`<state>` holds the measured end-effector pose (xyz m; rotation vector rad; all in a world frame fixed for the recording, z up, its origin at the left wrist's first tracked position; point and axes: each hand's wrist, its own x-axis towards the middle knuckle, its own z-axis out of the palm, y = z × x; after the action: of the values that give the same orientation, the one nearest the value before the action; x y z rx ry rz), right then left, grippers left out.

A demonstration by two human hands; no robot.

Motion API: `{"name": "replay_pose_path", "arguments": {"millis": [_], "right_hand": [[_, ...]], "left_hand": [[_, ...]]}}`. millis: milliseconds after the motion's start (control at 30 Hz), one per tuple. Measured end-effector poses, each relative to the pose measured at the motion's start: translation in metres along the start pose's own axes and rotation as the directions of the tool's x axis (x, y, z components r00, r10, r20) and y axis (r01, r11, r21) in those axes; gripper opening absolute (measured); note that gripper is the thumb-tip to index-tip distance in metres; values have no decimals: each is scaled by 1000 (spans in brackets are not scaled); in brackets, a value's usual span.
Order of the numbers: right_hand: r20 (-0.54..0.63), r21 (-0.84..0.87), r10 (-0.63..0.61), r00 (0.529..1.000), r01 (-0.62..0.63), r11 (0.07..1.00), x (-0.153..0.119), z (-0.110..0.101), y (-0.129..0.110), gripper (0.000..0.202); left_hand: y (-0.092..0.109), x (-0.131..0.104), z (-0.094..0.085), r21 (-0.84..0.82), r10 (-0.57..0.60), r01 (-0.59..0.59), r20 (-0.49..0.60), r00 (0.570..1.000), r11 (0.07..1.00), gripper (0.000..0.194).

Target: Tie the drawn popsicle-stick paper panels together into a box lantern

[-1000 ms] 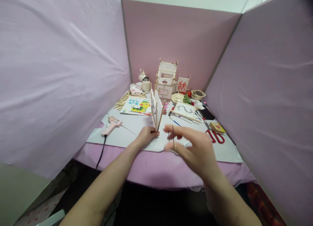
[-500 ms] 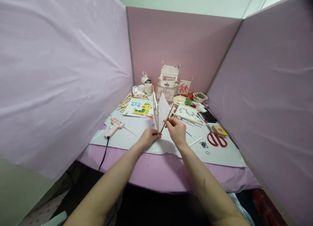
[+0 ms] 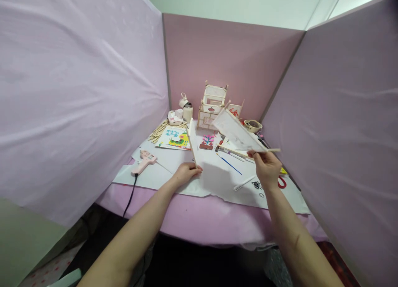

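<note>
One framed panel [image 3: 234, 131] tilts in the right hand [image 3: 268, 167].

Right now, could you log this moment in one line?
Left hand: gripping stick-edged panel, nearly edge-on | Right hand: holding stick-framed white panel, tilted, raised | Pink glue gun: lying leftward

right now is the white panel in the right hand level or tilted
Tilted: the white panel slopes down toward the right hand holding it.
</note>
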<state>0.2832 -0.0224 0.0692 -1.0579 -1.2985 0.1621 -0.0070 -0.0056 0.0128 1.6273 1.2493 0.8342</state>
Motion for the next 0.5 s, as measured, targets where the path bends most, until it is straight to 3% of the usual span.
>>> {"name": "replay_pose_path", "arguments": {"millis": [100, 200, 367, 500], "right_hand": [[93, -35, -247, 965, 251, 967, -5, -4, 3, 11], [218, -33, -462, 860, 480, 877, -8, -6, 4, 19], [401, -6, -603, 690, 660, 751, -11, -5, 7, 27], [491, 8, -620, 612, 708, 706, -11, -6, 17, 24]], "left_hand": [[6, -4, -11, -51, -11, 14, 54, 998, 999, 30], [11, -10, -27, -139, 5, 21, 186, 983, 990, 23], [13, -18, -44, -271, -32, 128, 332, 943, 954, 27], [6, -19, -45, -317, -37, 162, 365, 930, 934, 39]]}}
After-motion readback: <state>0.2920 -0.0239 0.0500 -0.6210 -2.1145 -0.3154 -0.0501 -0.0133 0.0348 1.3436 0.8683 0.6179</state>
